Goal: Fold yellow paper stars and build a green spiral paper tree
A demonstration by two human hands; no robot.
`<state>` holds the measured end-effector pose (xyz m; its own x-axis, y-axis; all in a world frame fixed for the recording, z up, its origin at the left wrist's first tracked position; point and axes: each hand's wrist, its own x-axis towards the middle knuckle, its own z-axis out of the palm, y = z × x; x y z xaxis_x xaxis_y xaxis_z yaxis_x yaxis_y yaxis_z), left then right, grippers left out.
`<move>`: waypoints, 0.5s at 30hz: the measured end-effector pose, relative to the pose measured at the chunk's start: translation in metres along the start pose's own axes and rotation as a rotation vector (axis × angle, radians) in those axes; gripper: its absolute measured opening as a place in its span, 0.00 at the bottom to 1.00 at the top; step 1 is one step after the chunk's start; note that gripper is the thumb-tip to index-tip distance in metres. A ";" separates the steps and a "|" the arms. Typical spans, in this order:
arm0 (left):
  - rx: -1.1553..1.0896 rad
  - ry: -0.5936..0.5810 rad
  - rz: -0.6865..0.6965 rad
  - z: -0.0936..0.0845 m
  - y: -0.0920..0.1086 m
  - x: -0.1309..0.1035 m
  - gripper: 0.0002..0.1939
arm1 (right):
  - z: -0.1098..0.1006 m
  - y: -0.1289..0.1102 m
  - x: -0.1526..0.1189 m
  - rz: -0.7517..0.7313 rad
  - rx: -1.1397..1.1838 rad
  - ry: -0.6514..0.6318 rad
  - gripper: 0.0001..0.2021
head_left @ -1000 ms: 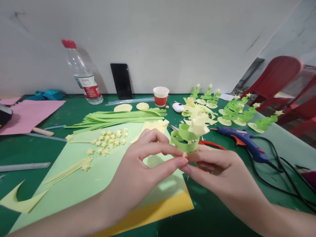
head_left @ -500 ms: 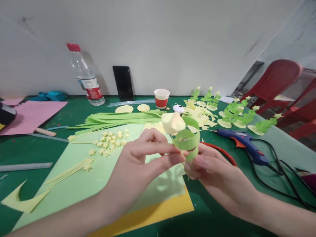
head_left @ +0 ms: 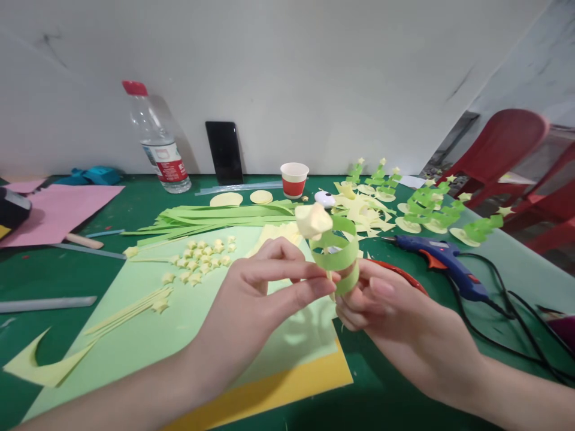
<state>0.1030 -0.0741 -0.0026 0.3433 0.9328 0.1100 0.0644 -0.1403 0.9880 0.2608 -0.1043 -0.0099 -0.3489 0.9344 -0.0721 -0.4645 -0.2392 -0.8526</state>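
Observation:
Between thumb and index finger, my left hand (head_left: 274, 293) pinches the thin pale stem of a folded paper star (head_left: 313, 221). A green paper strip (head_left: 335, 258) curls in loops around that stem. My right hand (head_left: 390, 317) is closed at the strip's lower loop, its thumb lifted a little off the fingers. Below the hands lies a light green paper sheet (head_left: 166, 335) over a yellow one (head_left: 309, 392). Small folded paper stars (head_left: 197, 261) sit in a cluster on the sheet, beside several paper stems with stars (head_left: 130, 308).
Behind the hands lie green paper strips (head_left: 215, 216), yellow scraps (head_left: 363, 209) and a paper cup (head_left: 294, 181). A glue gun (head_left: 442, 260) with its cable is at right, near finished paper spirals (head_left: 426, 206). A bottle (head_left: 164, 152) and phone (head_left: 223, 152) stand by the wall.
The green strip's loops have shifted slightly and sit more level around the stem. My right thumb has lifted from the strip. The left hand keeps its pinch.

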 end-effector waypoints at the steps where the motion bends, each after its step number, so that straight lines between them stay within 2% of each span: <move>1: 0.002 0.004 0.004 0.000 0.000 0.000 0.02 | 0.000 0.000 0.000 -0.009 -0.018 0.016 0.10; 5: -0.051 0.043 0.016 -0.001 -0.002 0.000 0.05 | -0.003 0.004 0.001 -0.058 -0.069 0.103 0.12; 11: -0.079 0.034 0.003 0.002 -0.003 0.001 0.05 | -0.005 0.005 0.000 -0.075 -0.157 0.103 0.10; 15: -0.107 0.010 -0.008 0.003 -0.002 0.000 0.04 | -0.003 0.004 0.000 -0.152 -0.223 0.231 0.11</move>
<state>0.1061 -0.0746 -0.0053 0.3336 0.9371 0.1026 -0.0338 -0.0969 0.9947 0.2612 -0.1046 -0.0148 -0.0840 0.9960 -0.0292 -0.2990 -0.0532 -0.9528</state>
